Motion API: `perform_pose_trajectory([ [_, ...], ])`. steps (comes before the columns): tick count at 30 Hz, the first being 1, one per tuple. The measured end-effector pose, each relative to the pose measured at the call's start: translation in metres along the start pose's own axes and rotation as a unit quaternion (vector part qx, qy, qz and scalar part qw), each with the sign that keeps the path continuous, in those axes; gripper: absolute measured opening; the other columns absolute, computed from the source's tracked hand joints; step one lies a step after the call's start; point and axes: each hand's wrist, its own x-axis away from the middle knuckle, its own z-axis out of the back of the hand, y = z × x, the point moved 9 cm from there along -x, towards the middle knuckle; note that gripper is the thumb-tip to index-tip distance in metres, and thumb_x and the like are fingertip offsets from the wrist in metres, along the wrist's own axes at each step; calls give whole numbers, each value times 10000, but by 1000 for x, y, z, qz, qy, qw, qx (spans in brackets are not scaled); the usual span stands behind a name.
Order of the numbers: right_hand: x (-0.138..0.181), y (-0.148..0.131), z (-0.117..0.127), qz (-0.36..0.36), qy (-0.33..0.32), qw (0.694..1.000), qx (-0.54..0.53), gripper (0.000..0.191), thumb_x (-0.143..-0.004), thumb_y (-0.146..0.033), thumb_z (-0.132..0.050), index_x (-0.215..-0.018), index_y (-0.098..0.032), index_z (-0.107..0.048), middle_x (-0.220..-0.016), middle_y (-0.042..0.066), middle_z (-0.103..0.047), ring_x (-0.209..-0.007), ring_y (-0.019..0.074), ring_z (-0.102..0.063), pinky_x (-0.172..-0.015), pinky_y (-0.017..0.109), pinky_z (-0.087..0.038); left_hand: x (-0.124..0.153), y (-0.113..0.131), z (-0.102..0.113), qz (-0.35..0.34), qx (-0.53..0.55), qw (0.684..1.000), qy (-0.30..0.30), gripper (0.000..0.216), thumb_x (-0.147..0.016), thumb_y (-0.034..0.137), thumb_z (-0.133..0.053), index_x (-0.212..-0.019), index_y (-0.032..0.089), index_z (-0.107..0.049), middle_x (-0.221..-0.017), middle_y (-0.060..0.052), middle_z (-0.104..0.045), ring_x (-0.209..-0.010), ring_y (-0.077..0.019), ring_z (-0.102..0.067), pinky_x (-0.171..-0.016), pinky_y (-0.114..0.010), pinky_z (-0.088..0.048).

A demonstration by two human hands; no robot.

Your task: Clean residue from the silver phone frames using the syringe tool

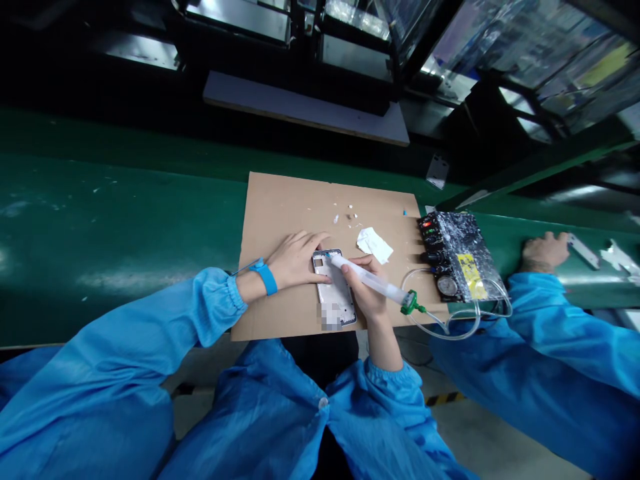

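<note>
Syringe (381, 285) gripped in right hand (369, 295), pointed at far end of phone case (337, 293). Phone case laid on cardboard (285, 207), held at edge by left hand (295, 259). Cardboard supported by counter (165, 217).

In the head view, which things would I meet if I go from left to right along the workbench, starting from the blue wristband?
Blue wristband, left hand, phone-like frame, white paper-like sheet, black box with knobs, co-worker's hand, pale flat strip.
</note>
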Motion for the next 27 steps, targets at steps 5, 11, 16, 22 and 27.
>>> perform_pose_trajectory([
  [5, -1, -4, 0, 5, -9, 1000, 9, 518, -908, -736, -1000, -1007, -277, -782, -969, 90, -852, -848, 292, -796, -736, 450, -655, 0, 0, 0, -1, 0, 1000, 2, 1043, -854, 609, -1103, -1696, 260, -596, -1371, -98, -823, -1300, -389, -741, -1187, -551, -582],
  [11, 0, -10, 0, 13, -9, 1000, 15, 524, -938, -755, -966, -992, -277, -756, -968, 95, -856, -854, 286, -787, -765, 448, -657, 0, 0, 0, 5, -3, 1000, -3, 1052, -842, 626, -1103, -1690, 263, -597, -1379, -102, -824, -1303, -397, -744, -1187, -571, -582],
  [16, 0, -10, 3, 9, 8, 999, 37, 543, -906, -766, -964, -967, -267, -759, -950, 89, -856, -852, 275, -779, -769, 424, -635, 0, 2, 1, 6, -3, 1000, -5, 1030, -841, 629, -1103, -1670, 270, -608, -1368, -100, -824, -1284, -394, -742, -1181, -571, -582],
  [22, -1, -8, 2, -5, 0, 999, 38, 564, -909, -781, -946, -977, -258, -747, -947, 74, -845, -840, 259, -764, -788, 417, -628, 0, 2, 1, 7, -4, 1000, -6, 1033, -845, 618, -1101, -1674, 250, -608, -1358, -103, -820, -1289, -396, -741, -1186, -570, -579],
  [27, -1, -5, 3, -8, 6, 999, 34, 587, -890, -803, -962, -969, -262, -747, -940, 67, -838, -824, 250, -747, -786, 414, -626, 1, 1, 1, 1, -3, 1000, -1, 1011, -873, 629, -1076, -1689, 265, -602, -1384, -104, -822, -1314, -398, -738, -1189, -568, -583],
])
